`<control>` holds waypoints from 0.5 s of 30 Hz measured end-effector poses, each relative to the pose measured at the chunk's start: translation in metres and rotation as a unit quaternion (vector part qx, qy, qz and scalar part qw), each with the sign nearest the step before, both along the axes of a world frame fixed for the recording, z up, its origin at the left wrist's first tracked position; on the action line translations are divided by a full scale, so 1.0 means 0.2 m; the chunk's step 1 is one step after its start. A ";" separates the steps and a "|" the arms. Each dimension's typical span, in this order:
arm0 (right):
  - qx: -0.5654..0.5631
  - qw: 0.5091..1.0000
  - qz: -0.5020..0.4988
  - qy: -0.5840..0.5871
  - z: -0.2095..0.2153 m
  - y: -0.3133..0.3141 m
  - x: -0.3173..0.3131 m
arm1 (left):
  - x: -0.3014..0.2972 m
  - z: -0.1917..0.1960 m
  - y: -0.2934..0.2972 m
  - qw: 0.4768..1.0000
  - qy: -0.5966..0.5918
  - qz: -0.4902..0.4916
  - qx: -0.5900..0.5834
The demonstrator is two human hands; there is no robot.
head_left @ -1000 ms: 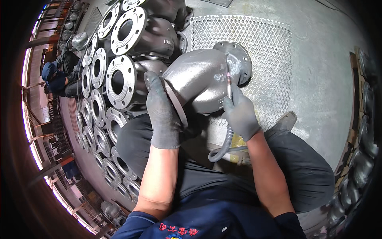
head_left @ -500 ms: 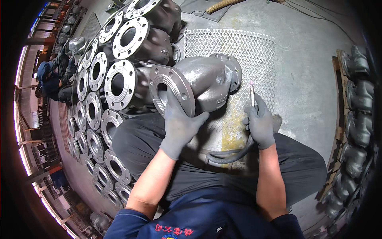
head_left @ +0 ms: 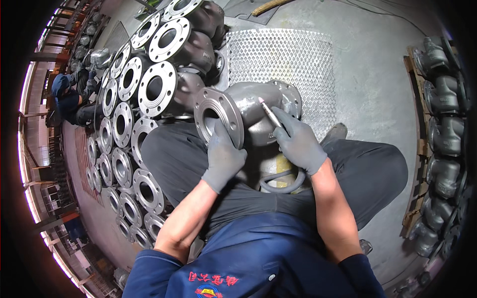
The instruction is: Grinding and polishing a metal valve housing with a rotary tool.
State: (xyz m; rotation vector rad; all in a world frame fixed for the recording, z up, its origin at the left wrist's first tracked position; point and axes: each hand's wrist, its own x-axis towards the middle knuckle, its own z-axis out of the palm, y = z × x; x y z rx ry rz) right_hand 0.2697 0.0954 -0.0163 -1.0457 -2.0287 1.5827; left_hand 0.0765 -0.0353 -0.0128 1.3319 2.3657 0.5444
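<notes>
A grey cast-metal valve body [head_left: 258, 99] with round flanges at both ends lies between my knees. My left hand [head_left: 223, 158], in a grey glove, is closed on the rim of its near-left flange, the fingers reaching into the bore and the thumb outside. In my gloved right hand [head_left: 301, 143] is a slim pencil grinder [head_left: 271, 115] with a small pink stone tip. It slants up and left over the casting's body; whether the tip touches the surface I cannot tell. A dark flexible hose [head_left: 280, 187] loops below that hand.
Stacked flanged castings [head_left: 158, 89] crowd my left side. Beyond the casting lies a diamond-mesh metal sheet [head_left: 283, 54] on the concrete floor. More castings [head_left: 444, 134] stand on a wooden pallet [head_left: 417, 149] at right. Another person [head_left: 69, 99] crouches at far left.
My right hand has swung left, bringing the grinder from upright beside the casting to a slant over its body. My left hand keeps its hold on the flange.
</notes>
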 end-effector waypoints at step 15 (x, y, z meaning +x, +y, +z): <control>0.123 0.976 0.134 -0.120 0.12 -0.19 -0.06 | 0.09 -0.13 -0.26 0.999 0.026 -0.036 0.011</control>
